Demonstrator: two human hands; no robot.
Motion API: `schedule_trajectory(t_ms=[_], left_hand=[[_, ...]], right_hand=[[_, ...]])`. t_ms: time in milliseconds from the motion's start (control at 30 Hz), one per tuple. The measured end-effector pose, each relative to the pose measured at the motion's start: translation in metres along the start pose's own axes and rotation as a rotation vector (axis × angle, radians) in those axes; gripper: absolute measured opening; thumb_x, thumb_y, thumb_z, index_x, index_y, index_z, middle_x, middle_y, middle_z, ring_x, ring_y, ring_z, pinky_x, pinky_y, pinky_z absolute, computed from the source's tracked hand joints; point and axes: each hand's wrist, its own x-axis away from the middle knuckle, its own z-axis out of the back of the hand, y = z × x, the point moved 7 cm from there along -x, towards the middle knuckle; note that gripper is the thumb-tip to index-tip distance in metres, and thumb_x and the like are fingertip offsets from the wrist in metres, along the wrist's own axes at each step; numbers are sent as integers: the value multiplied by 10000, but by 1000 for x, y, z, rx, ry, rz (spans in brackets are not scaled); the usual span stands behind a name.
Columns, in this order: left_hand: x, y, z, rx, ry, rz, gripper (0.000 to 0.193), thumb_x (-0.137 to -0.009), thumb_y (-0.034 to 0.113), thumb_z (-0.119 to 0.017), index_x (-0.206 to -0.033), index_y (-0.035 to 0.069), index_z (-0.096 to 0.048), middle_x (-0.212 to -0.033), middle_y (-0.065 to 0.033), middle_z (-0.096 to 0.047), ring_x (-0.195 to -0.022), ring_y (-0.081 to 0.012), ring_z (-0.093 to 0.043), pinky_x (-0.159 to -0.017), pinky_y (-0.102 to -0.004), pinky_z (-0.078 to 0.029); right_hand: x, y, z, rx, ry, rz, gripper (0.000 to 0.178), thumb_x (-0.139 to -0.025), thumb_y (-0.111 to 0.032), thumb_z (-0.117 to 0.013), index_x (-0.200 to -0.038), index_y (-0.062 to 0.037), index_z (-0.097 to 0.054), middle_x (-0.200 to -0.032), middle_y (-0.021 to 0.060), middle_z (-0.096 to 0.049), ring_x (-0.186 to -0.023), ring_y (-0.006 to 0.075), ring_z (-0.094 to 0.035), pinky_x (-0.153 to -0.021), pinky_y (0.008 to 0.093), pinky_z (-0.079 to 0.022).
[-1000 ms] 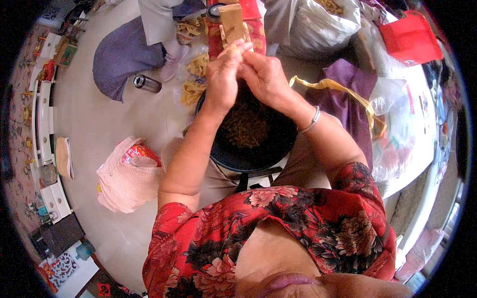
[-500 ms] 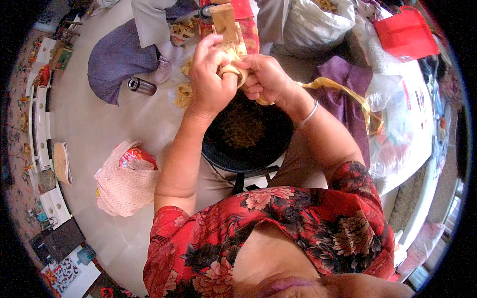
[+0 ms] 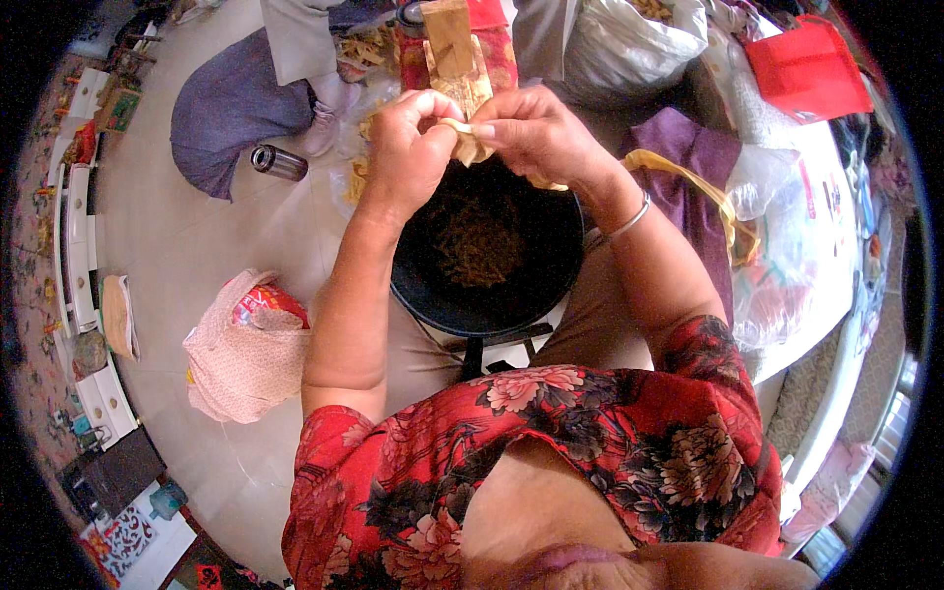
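Both my hands pinch a soft, pale yellow strip [image 3: 474,149] above the far rim of a round black pan [image 3: 423,300]. My left hand [image 3: 403,143] has its fingers curled on one side of it. On the other side, my right hand [image 3: 536,133] grips it between thumb and fingers. Another yellow length [image 3: 678,167] shows past my right forearm, draped over purple cloth; whether it joins the held piece is hidden. Just beyond my fingers stands a wooden tool [image 3: 449,44] with a block and a slotted base. Brownish shreds [image 3: 480,248] lie in the pan.
A person's grey-trousered leg [image 3: 297,44] is at the far left, near a dark tumbler [image 3: 278,162]. A white sack [image 3: 629,59] stands far right, with a red bag [image 3: 806,69] beyond it. Left lies a pink cloth bag [image 3: 246,364]; clear plastic [image 3: 777,285] covers the right side.
My left fingers, raised and spread before, have curled in to pinch the strip. The loop around them has opened into a flatter piece. My right hand has shifted slightly right.
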Motion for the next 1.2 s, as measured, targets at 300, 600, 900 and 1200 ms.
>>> schedule_trajectory(t_ms=[300,600,900,1200], left_hand=[[3,16,-1,-104,-150,-142,113,-765,131,-590,-722,29,-566,-593,21,-535,-488,-45,-462,-436,-219,-394],[9,5,-4,764,-330,217,141,-789,140,-524,-671,69,-556,-431,39,-362,-319,-72,-323,-320,-209,-276],[2,3,23,138,-319,167,285,-771,316,-602,-722,37,-572,-560,-48,-512,-516,-126,-502,-507,-242,-396],[18,6,-25,-487,-443,-147,213,-812,218,-532,-744,17,-507,-615,-72,-537,-582,-215,-548,-543,-332,-431]], right_hand=[[-4,2,6,-61,167,101,191,-859,-241,-522,-840,-61,-584,-609,-34,-472,-458,42,-356,-383,188,-267],[7,-23,11,46,285,184,236,-821,-272,-563,-785,-41,-595,-605,-26,-492,-500,52,-415,-416,200,-311],[8,-16,31,223,199,132,133,-776,-128,-605,-684,-32,-594,-550,-27,-494,-461,54,-430,-394,199,-336],[-2,0,29,619,175,164,143,-759,-142,-632,-717,-6,-619,-569,-2,-529,-455,76,-477,-387,226,-388]])
